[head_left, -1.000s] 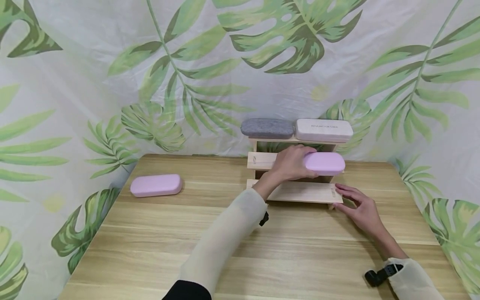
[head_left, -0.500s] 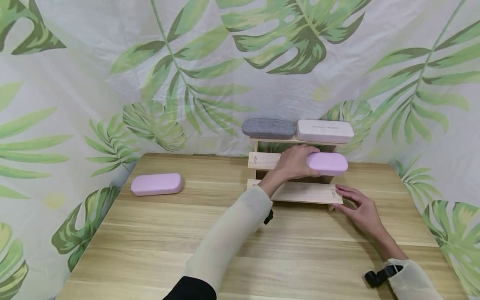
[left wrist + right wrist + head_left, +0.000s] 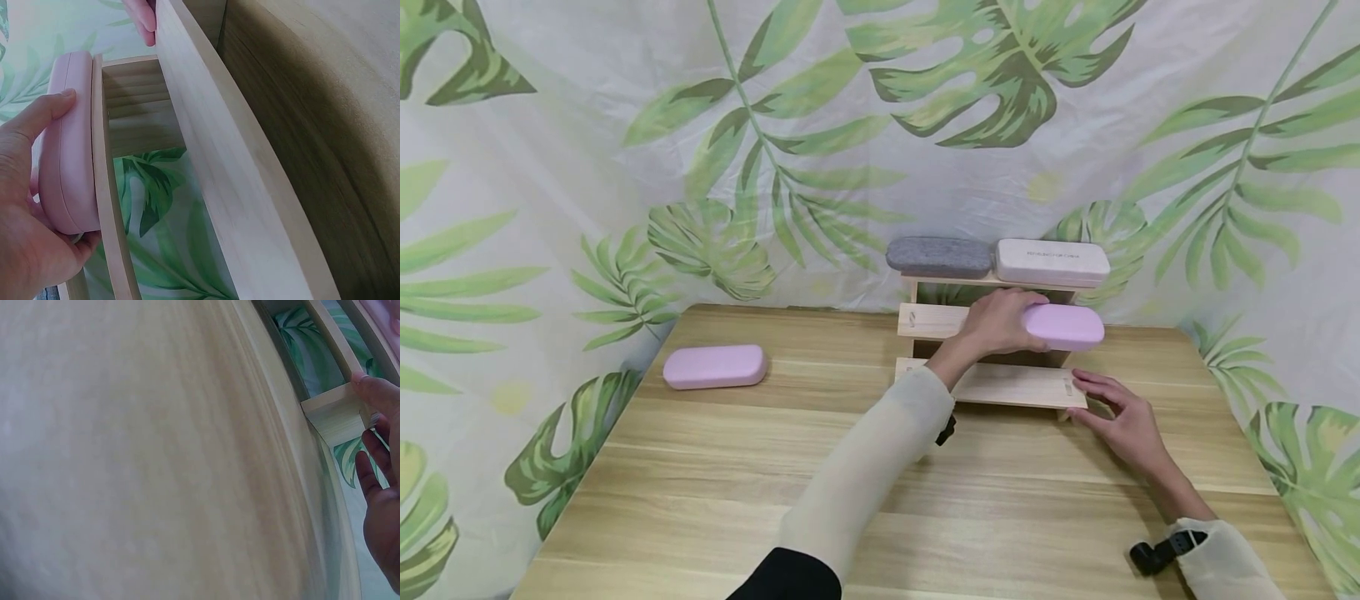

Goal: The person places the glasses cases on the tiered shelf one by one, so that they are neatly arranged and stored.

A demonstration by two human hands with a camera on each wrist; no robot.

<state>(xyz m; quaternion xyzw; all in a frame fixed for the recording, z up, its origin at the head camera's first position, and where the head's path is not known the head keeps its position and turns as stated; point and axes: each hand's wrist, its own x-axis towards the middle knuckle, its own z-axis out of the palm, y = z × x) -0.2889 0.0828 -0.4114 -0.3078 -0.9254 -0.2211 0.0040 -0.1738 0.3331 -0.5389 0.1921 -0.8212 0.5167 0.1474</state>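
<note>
A pink-purple case (image 3: 1064, 327) lies at the right part of the middle shelf (image 3: 934, 320) of a small wooden rack. The left hand (image 3: 1000, 323) grips its left end; in the left wrist view the thumb and fingers of that hand (image 3: 37, 212) are round the case (image 3: 70, 144), which is against the shelf board (image 3: 112, 225). At the right end of the bottom shelf (image 3: 1015, 385), the right hand (image 3: 1123, 417) pinches the board's corner. The right wrist view shows this hand (image 3: 382, 469) with its thumb on the board's end.
On the rack's top shelf stand a grey case (image 3: 938, 256) and a white case (image 3: 1052, 261), side by side. Another pink-purple case (image 3: 715, 367) lies at the left of the wooden table (image 3: 700, 483). A leaf-patterned cloth (image 3: 820, 150) hangs behind.
The left hand and its case have shifted a little to the right along the middle shelf. The right hand has kept its place on the bottom shelf's corner.
</note>
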